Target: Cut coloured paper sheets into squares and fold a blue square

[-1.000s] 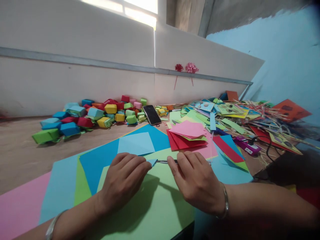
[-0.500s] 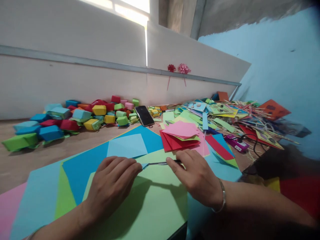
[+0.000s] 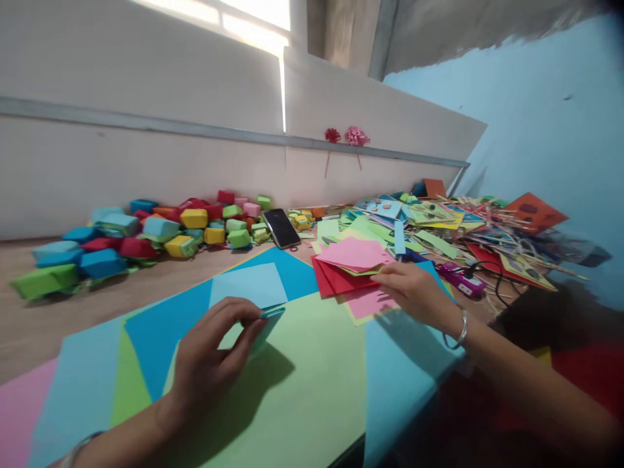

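My left hand is closed in a pinch on a small folded piece of blue paper, held above a large light green sheet. My right hand is at the right edge of a pile of pink paper pieces and red paper pieces. Its fingers are drawn together against that edge; what they hold, if anything, is hidden. Behind my left hand lies a light blue paper piece on a darker blue sheet.
Many small coloured paper blocks are heaped at the back left. A black phone lies mid-table. To the right are a purple power strip with a cable and a heap of cards and sticks. Two bows hang on the wall.
My right hand has moved right and up, away from the blue paper, to the pink and red pile. The thin dark-handled tool it held no longer shows clearly. My left hand has turned slightly.
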Motion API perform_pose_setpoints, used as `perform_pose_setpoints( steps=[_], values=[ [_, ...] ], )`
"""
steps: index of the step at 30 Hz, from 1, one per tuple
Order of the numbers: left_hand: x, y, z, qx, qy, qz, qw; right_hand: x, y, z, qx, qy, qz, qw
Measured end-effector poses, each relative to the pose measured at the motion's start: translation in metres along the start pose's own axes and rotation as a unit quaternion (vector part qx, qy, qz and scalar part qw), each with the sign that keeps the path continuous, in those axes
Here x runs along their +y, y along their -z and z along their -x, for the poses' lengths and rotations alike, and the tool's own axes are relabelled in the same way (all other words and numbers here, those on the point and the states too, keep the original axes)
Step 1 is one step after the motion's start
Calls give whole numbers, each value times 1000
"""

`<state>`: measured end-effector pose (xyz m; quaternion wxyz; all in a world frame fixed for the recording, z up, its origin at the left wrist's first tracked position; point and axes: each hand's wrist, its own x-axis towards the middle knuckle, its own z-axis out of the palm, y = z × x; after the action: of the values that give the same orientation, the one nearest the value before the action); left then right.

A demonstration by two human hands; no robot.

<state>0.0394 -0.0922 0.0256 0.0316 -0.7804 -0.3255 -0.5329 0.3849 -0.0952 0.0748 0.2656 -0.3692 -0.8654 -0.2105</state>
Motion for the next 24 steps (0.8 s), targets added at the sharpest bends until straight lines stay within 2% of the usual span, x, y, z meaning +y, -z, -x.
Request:
perform_pose_setpoints(
  steps=[2,3,5,8,13,19,24],
  values=[
    [0,0,-1,4,38,19,999,-30,-11,-29,-5,14,-82,997],
    [0,0,-1,8,52,27,998,-46,-19,-43,-25,-3,-191,981],
    [0,0,-2,11,75,39,996,-72,-36,-67,-43,-49,-328,943],
    [0,-1,-2,8,98,54,994,-95,-62,-87,-53,-119,-411,902],
    [-4,-4,-1,1,138,82,987,-101,-85,-89,-9,-168,-469,867],
    [-5,-5,2,-21,200,135,970,-102,-88,-83,3,-218,-533,817],
    [2,-5,2,-38,303,214,928,-103,-86,-84,-20,-256,-574,778]
  ],
)
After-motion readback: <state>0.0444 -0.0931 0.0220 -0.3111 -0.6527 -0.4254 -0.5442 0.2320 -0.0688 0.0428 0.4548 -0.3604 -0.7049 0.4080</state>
